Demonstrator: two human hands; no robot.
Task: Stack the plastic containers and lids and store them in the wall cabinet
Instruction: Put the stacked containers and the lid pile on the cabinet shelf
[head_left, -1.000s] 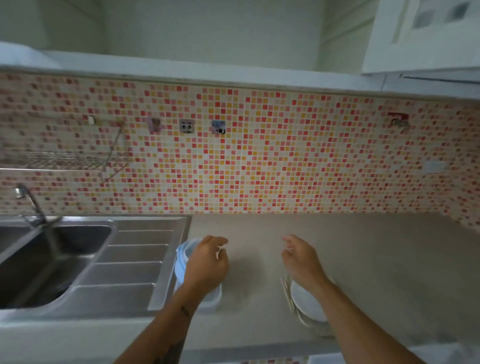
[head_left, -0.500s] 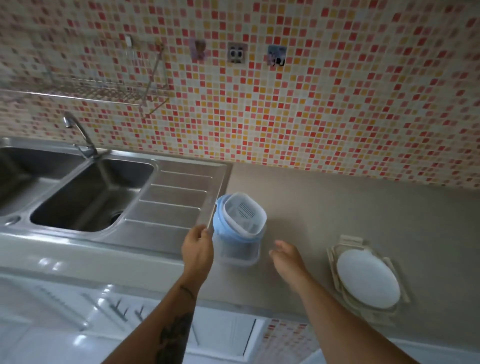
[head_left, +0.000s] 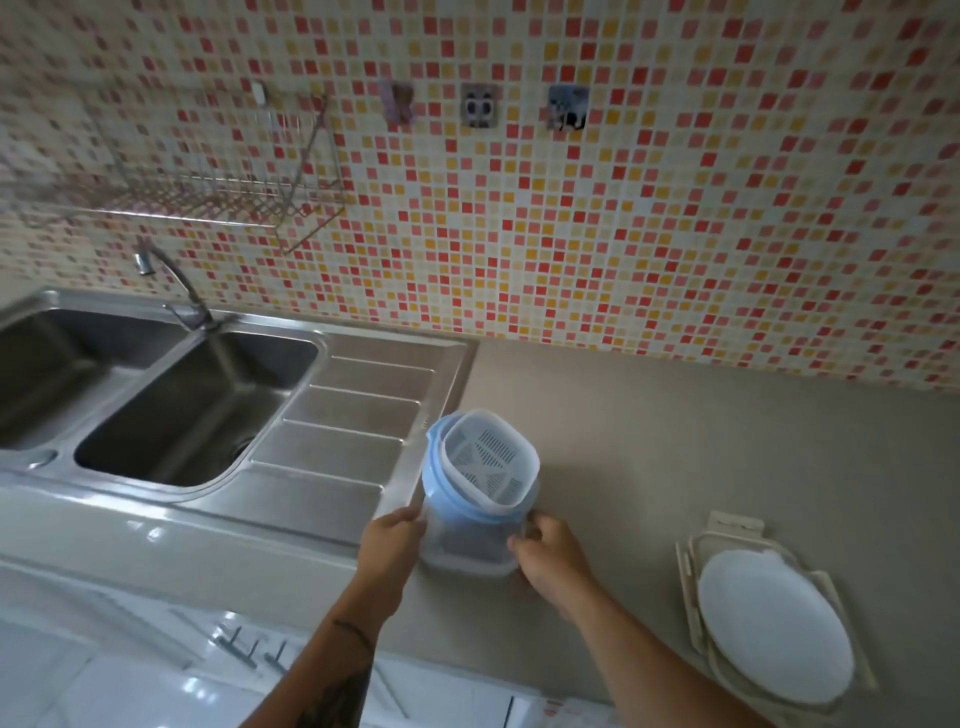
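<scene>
- While both hands close on the nested stack, the countertop (head_left: 701, 467) fills the frame from 3 to 6 o'clock, with the steel sink (head_left: 197, 410) at 9 o'clock and the tiled wall at 12; no wall cabinet is in view.
- Stack of lids (head_left: 769, 623), at 4 o'clock: a white round lid lies on beige latch-type lids, well apart from the containers.
- Container stack (head_left: 475, 499), at centre: a white slotted basket sits tilted in a blue tub, over a clear tub standing on the counter, just beside the drainboard.
- Left hand (head_left: 389, 540) and right hand (head_left: 550, 553): pressed to opposite sides of the clear tub, fingers wrapped on its wall.
- Step judged: gripping the stack for lifting. The next move calls for even two-sided pressure, since the basket sits loosely.
</scene>
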